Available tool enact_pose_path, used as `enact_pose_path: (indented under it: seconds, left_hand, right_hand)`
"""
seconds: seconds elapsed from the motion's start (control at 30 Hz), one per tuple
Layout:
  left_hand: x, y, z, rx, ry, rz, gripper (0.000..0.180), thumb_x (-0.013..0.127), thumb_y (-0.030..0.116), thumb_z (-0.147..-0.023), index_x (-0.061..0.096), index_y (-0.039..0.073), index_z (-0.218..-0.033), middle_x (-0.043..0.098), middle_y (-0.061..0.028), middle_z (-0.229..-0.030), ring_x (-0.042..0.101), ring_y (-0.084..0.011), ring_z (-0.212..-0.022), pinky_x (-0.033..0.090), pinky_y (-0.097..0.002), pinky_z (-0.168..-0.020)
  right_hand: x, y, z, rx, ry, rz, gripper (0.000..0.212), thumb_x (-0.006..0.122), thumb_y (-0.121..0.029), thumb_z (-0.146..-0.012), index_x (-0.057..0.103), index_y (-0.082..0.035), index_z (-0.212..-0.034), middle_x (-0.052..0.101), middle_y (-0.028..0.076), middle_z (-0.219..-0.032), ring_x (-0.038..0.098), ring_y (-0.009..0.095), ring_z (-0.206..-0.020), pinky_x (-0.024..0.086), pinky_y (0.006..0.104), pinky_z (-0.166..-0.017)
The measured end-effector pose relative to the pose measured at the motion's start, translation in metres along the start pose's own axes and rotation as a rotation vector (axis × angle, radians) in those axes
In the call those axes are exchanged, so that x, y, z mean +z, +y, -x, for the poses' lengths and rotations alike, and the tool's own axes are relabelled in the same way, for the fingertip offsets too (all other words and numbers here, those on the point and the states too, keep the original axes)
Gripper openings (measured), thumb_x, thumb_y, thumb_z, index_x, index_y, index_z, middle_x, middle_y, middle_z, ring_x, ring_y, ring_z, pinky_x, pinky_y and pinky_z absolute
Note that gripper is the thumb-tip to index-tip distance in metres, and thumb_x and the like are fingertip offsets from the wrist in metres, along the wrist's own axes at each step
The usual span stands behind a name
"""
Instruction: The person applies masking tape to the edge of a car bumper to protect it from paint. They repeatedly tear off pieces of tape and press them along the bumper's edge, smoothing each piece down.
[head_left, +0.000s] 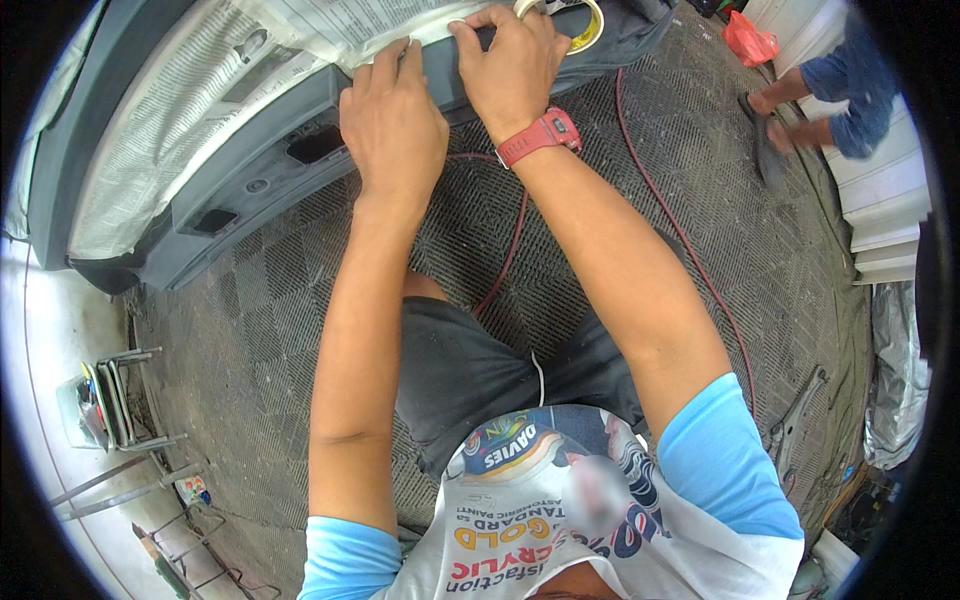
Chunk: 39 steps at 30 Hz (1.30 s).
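Observation:
A grey vehicle panel (225,190) with recesses along its lower face stands at the top left, its window area covered by newspaper (170,130). My left hand (395,125) rests on the panel's edge, fingers stretched out and pressing where the paper meets it. Just right of it, my right hand (510,75) holds a roll of masking tape (592,35) at its outer side. The thumb and index finger of that hand touch a pale strip (430,32) along the paper's border. A red watch (540,138) is on my right wrist.
A red hose (650,180) runs over the dark ribbed floor mat (270,400). Another person's legs (850,95) are at the upper right, near a red plastic bag (750,40). Metal-framed furniture (120,400) stands at left, and silver sheeting (895,375) hangs at right.

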<state>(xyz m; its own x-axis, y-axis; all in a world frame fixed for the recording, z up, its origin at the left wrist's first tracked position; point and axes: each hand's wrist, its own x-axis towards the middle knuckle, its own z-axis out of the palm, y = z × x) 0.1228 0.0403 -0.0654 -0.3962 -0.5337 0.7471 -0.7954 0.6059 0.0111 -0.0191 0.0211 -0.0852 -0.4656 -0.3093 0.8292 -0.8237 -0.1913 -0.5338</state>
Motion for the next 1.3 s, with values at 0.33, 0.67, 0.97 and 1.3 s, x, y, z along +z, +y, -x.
enact_pose_path:
  seconds: [0.33, 0.67, 0.97, 1.3]
  left_hand:
    - [0.001, 0.005, 0.002, -0.013, -0.033, -0.038, 0.041, 0.069, 0.012, -0.097, 0.069, -0.002, -0.136, 0.064, -0.0177, -0.139, 0.064, -0.0363, -0.121, 0.051, -0.0473, -0.098]
    - [-0.004, 0.008, 0.005, -0.082, -0.059, 0.052, 0.048, 0.069, 0.011, -0.100, 0.060, -0.011, -0.142, 0.057, -0.0262, -0.141, 0.061, -0.0431, -0.122, 0.051, -0.0502, -0.105]
    - [-0.005, 0.009, 0.006, -0.054, -0.102, -0.018, 0.050, 0.068, 0.016, -0.101, 0.059, -0.011, -0.142, 0.055, -0.0293, -0.141, 0.059, -0.0450, -0.124, 0.051, -0.0511, -0.105]
    - [-0.051, 0.022, 0.045, -0.373, -0.231, 0.851, 0.033, 0.076, 0.013, -0.099, 0.074, 0.005, -0.131, 0.070, -0.0119, -0.127, 0.068, -0.0208, -0.107, 0.055, -0.0321, -0.088]
  right_hand:
    - [-0.002, 0.001, -0.001, -0.020, 0.003, 0.017, 0.018, 0.089, -0.023, -0.081, 0.076, -0.011, -0.085, 0.070, 0.011, -0.098, 0.062, 0.033, -0.106, 0.038, 0.0491, -0.094]
    - [-0.004, 0.004, -0.003, -0.001, -0.001, 0.014, 0.011, 0.081, -0.015, -0.083, 0.074, -0.011, -0.092, 0.069, 0.009, -0.099, 0.062, 0.033, -0.103, 0.040, 0.0494, -0.092]
    - [-0.014, 0.006, 0.004, -0.094, -0.034, 0.021, 0.014, 0.074, -0.013, -0.086, 0.082, -0.011, -0.097, 0.069, 0.011, -0.103, 0.061, 0.033, -0.103, 0.040, 0.0501, -0.092]
    - [-0.126, -0.041, 0.058, 0.310, -0.584, -0.569, 0.045, 0.059, -0.004, -0.100, 0.045, -0.004, -0.143, 0.069, 0.019, -0.098, 0.066, 0.046, -0.099, 0.050, 0.0541, -0.089]
